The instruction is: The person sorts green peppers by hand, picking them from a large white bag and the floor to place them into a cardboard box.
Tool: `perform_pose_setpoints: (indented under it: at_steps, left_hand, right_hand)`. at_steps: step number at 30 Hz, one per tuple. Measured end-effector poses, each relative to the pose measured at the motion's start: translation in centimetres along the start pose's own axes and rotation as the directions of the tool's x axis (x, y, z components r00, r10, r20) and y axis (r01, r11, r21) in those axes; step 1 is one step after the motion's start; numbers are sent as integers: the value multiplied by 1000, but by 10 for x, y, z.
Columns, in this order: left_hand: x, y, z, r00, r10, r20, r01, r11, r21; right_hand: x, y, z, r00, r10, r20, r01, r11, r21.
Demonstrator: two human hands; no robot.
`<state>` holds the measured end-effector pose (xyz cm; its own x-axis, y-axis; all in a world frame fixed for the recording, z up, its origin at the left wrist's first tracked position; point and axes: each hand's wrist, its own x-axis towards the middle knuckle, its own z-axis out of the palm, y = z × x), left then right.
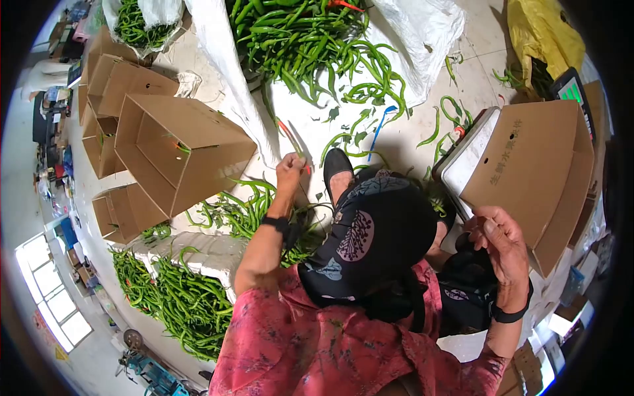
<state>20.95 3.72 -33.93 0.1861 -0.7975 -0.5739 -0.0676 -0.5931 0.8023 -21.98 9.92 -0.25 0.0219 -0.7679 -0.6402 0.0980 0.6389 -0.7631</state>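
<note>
My left hand (289, 173) is closed on a long chili pepper (289, 136), partly red and partly green, that points up and away from the fingers. Beyond it, a large heap of green chili peppers (297, 46) spills over a white sack (228, 79). My right hand (500, 243) is raised beside a cardboard box (528, 165) with printed characters. Its fingers are curled in, and whatever they might hold is hidden.
Open cartons (178, 155) stand on the left. More green peppers (175, 307) lie piled at lower left. A blue strip (379, 135) lies among stray peppers by my foot. At upper right are a yellow sack (545, 33) and a scale display (573, 92).
</note>
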Motion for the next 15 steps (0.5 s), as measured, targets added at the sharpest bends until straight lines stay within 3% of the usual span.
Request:
perform_pose_setpoints:
  at_steps: [2, 4, 6, 8, 10, 11, 12, 13, 15]
  left_hand:
    - [-41, 59, -7, 995, 94, 40, -83, 972, -222]
    - [-75, 122, -26, 980, 173, -100, -191, 960, -204]
    - [-100, 170, -65, 944, 299, -138, -329, 870, -369]
    - [-117, 203, -105, 861, 493, -127, -439, 594, -674]
    - [-135, 219, -112, 901, 373, -219, -381, 444, -811]
    - [-133, 201, -121, 913, 370, -174, -366, 550, -751]
    - [-135, 189, -105, 953, 202, -227, -303, 667, -681]
    - [-130, 175, -93, 974, 223, -37, -202, 781, -592]
    - [-116, 160, -40, 997, 72, -14, -73, 946, -316]
  right_hand:
    - [1, 0, 0, 1000, 0, -1, 0, 1000, 21]
    - [1, 0, -1, 1000, -5, 3, 5, 999, 31]
    - [1, 0, 1, 1000, -12, 6, 12, 999, 46]
    - [0, -3, 2, 1000, -15, -12, 16, 998, 67]
    - [2, -7, 3, 1000, -21, -21, 22, 997, 78]
    - [2, -10, 5, 1000, -13, -15, 14, 996, 86]
    - [1, -16, 10, 999, -21, -33, 24, 996, 90]
    - [0, -24, 17, 1000, -12, 5, 11, 993, 119]
    - [0, -26, 13, 996, -41, 81, 30, 991, 127]
